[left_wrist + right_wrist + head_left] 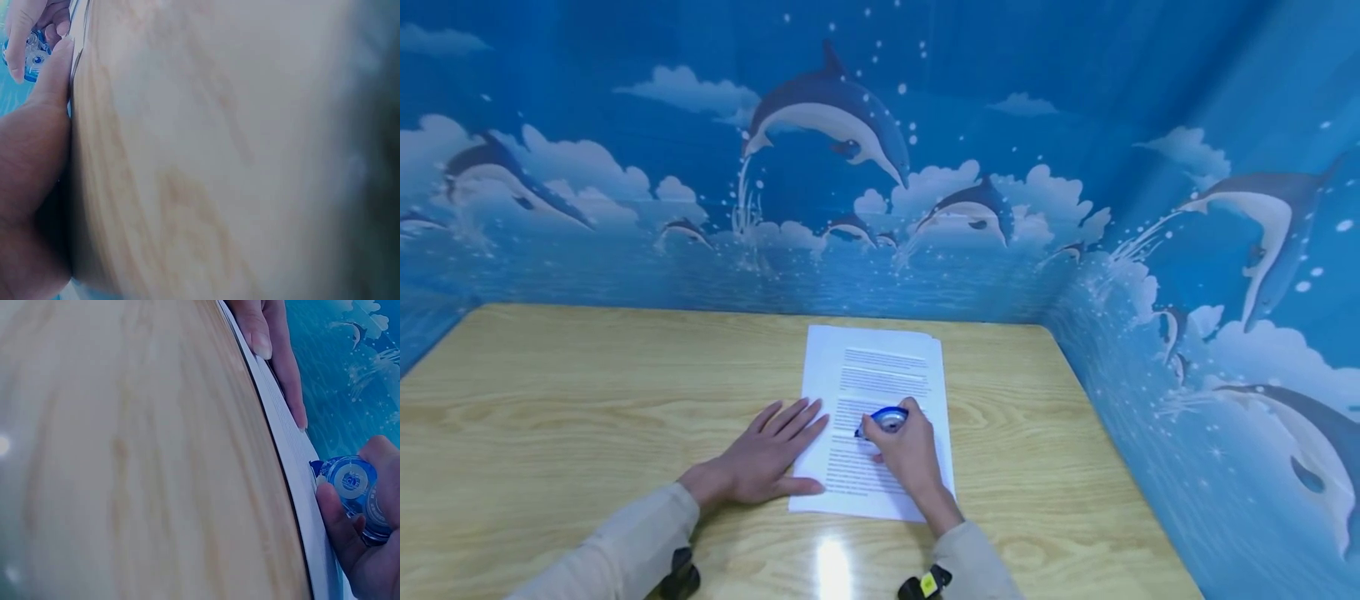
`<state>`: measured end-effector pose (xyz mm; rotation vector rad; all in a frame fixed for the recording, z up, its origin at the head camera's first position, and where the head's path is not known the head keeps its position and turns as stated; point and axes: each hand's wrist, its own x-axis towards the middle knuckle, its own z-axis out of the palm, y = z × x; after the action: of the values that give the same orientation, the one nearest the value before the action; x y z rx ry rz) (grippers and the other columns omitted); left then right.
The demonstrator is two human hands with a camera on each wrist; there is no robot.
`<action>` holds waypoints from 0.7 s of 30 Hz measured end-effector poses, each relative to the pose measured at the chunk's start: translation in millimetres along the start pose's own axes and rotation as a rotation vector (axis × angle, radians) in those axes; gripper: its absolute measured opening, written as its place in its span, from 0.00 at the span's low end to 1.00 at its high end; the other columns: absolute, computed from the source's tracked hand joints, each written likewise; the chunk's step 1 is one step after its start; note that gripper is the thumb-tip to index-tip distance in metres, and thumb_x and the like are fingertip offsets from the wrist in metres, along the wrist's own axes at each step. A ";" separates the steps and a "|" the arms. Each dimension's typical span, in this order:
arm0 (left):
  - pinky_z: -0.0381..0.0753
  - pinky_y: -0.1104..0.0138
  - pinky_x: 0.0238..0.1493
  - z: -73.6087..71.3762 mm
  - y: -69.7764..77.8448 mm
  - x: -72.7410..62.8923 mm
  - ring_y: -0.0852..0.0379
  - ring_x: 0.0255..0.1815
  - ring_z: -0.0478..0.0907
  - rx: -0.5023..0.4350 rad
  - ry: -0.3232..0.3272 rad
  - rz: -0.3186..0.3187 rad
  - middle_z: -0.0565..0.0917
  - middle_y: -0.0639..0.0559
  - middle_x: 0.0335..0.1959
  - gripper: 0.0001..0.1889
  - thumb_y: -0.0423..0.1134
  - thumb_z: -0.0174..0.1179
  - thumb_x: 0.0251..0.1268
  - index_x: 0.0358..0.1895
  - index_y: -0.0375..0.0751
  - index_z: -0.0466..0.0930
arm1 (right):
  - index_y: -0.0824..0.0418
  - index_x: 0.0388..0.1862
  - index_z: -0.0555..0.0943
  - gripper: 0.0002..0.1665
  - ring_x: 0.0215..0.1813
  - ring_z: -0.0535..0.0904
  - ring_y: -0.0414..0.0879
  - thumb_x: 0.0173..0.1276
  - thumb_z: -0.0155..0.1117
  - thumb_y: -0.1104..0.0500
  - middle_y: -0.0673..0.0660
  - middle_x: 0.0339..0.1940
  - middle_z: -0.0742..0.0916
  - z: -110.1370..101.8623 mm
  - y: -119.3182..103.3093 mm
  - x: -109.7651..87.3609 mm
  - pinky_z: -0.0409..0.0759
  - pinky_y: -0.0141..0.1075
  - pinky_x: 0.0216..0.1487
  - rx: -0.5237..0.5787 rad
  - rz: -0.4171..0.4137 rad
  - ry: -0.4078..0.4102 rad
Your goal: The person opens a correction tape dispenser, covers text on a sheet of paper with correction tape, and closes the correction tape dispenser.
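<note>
A printed sheet of paper (874, 375), apparently on top of another sheet, lies on the wooden table. My right hand (916, 457) pinches a blue, see-through correction tape dispenser (891, 419) between thumb and fingers over the middle of the printed lines. In the right wrist view, the pointed tip of the correction tape (350, 480) is at the paper, though whether it touches is hard to tell. My left hand (766, 458) lies flat with fingers spread, its fingertips and thumb on the paper's left edge. The left wrist view shows the left thumb (53, 75) near the correction tape.
The wooden table (587, 375) extends widely to the left of the paper. A blue curtain (700, 192) printed with dolphins and clouds hangs behind the table and along its right side. Dark wrist devices (681, 575) are worn at both sleeves.
</note>
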<state>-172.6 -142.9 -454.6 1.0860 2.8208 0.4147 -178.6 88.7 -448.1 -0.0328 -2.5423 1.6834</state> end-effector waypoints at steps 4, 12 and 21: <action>0.36 0.46 0.71 0.3 0.0 -0.4 0.44 0.76 0.40 -0.004 -0.004 -0.007 0.45 0.44 0.77 0.47 0.71 0.43 0.63 0.76 0.41 0.49 | 0.64 0.34 0.67 0.23 0.15 0.81 0.46 0.58 0.73 0.55 0.57 0.26 0.84 -5.6 1.4 -0.4 0.81 0.37 0.17 0.003 0.009 -0.007; 0.35 0.46 0.71 0.1 -0.2 0.1 0.44 0.76 0.39 0.000 -0.013 -0.015 0.45 0.44 0.77 0.47 0.72 0.42 0.63 0.76 0.42 0.49 | 0.64 0.34 0.68 0.22 0.15 0.80 0.45 0.58 0.72 0.54 0.57 0.27 0.85 -15.8 6.7 -0.5 0.81 0.37 0.18 -0.025 0.013 0.000; 0.35 0.46 0.71 -3.0 1.5 -0.4 0.43 0.76 0.39 -0.019 -0.013 -0.009 0.45 0.43 0.77 0.47 0.70 0.44 0.64 0.76 0.41 0.49 | 0.65 0.35 0.68 0.22 0.16 0.81 0.46 0.58 0.72 0.54 0.58 0.27 0.85 -29.4 12.0 -1.9 0.81 0.37 0.18 -0.041 0.043 0.020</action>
<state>-171.8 -142.8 -451.3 1.0676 2.8039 0.4306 -174.5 120.3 -447.9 -0.1069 -2.5787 1.6373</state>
